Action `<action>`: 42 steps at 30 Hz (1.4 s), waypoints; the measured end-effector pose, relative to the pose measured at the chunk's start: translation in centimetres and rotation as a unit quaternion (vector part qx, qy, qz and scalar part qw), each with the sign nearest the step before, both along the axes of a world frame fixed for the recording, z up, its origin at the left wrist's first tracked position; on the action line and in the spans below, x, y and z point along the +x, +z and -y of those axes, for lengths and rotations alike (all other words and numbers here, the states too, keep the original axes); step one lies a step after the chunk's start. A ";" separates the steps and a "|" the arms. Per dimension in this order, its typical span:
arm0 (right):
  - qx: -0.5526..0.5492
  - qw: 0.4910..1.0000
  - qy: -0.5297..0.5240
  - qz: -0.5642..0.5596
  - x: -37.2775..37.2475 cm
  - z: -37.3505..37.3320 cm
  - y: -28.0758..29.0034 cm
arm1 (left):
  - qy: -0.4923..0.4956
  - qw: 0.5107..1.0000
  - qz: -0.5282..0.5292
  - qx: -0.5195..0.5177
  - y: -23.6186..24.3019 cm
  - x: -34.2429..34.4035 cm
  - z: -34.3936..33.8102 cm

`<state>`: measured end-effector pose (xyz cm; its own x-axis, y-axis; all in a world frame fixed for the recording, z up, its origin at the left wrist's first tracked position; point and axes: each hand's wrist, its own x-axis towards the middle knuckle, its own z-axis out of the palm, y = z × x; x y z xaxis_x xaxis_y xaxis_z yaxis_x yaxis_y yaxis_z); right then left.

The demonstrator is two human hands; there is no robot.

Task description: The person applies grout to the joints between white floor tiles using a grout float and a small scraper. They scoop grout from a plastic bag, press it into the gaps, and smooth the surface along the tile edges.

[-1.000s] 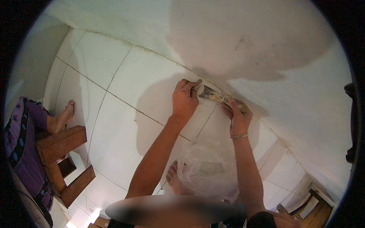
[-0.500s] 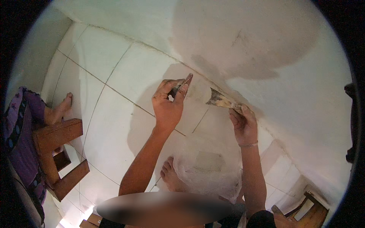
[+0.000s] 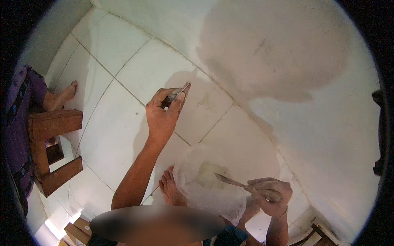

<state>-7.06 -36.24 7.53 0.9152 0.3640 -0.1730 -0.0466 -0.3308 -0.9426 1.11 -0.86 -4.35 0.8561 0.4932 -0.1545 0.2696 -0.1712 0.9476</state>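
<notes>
My left hand (image 3: 162,119) is closed on a thin flat plate (image 3: 186,87) with pale smears, seen almost edge-on above the floor tiles; its kind is unclear. In my right hand (image 3: 276,196) is a putty knife (image 3: 232,181), gripped by its smeared handle, the blade pointing left. The blade hangs above a clear plastic bag (image 3: 186,186) spread near my foot. A greyish paste-like patch (image 3: 210,170) shows in the bag. From this view I cannot tell whether the blade touches it.
A white wall (image 3: 320,127) with a large shadow rises on the right from the tiled floor (image 3: 127,115). At left, another person's foot (image 3: 65,96) and purple cloth (image 3: 18,119) are beside a wooden stool (image 3: 55,123). A wooden piece of furniture (image 3: 320,233) stands at lower right.
My right hand has drawn the putty knife back from near the wall's foot to above the plastic bag. My left hand has shifted left in view, still holding the flat plate.
</notes>
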 end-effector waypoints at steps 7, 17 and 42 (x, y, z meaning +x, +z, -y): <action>0.090 0.946 -0.309 -0.035 3.8 -0.9 -4.2 | -0.030 0.990 0.051 0.129 -4.0 0.5 -1.2; 0.005 0.941 -0.309 -0.136 5.7 -5.4 -14.7 | -0.079 0.966 0.059 0.240 -8.0 0.7 -0.9; 0.132 0.964 -0.221 -0.064 9.0 -7.9 -11.6 | -0.126 0.976 0.120 0.131 0.0 1.4 3.6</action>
